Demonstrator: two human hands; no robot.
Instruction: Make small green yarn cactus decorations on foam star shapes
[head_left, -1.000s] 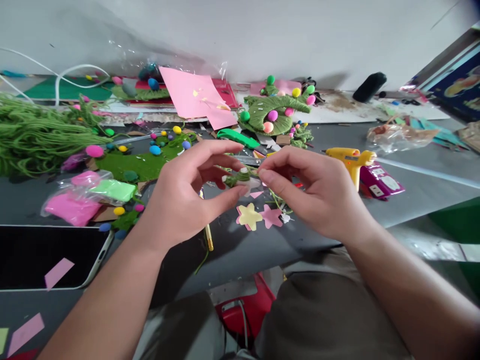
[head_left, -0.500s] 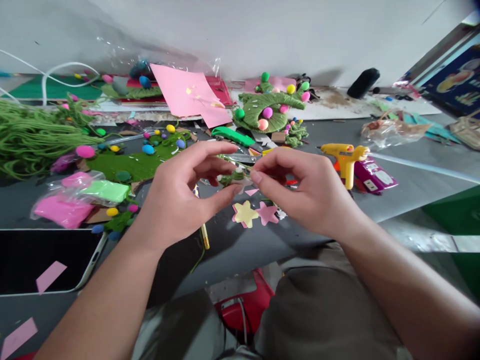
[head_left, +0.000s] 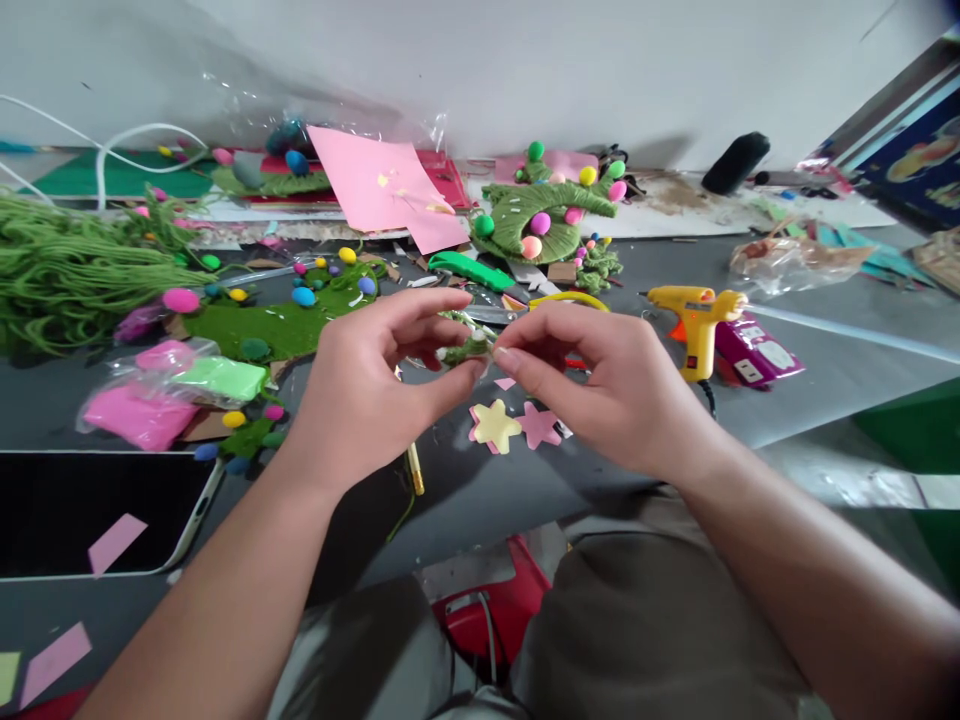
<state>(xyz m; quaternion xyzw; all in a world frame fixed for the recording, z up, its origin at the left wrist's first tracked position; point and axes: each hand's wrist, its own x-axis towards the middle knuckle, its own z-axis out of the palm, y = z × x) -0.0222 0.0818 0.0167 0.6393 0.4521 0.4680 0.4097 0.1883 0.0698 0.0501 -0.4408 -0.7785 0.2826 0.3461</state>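
Note:
Between my two hands is a small green yarn-wrapped piece (head_left: 466, 350) with white bits on it, partly hidden by fingers. My left hand (head_left: 382, 375) grips it between thumb and curled fingers. At its right end, my right hand (head_left: 592, 370) pinches with thumb and index finger; whatever sits between those fingertips is too small to make out. Just below the hands, a yellow paper star (head_left: 496, 427) and a pink paper star (head_left: 538, 426) lie on the dark table (head_left: 480, 500). A pencil (head_left: 415, 466) lies partly under my left hand.
A yellow hot glue gun (head_left: 694, 318) stands at right beside a purple box (head_left: 757, 350). Behind the hands lie a green cutter (head_left: 471, 268) and a yarn-wrapped shape with pompoms (head_left: 510, 215). Green yarn (head_left: 75, 270), bagged clay (head_left: 142, 412) and a phone (head_left: 90, 500) occupy the left.
The green piece has turned slightly between my fingers, and my right fingertips have shifted a little left against it. The whole view has shifted slightly.

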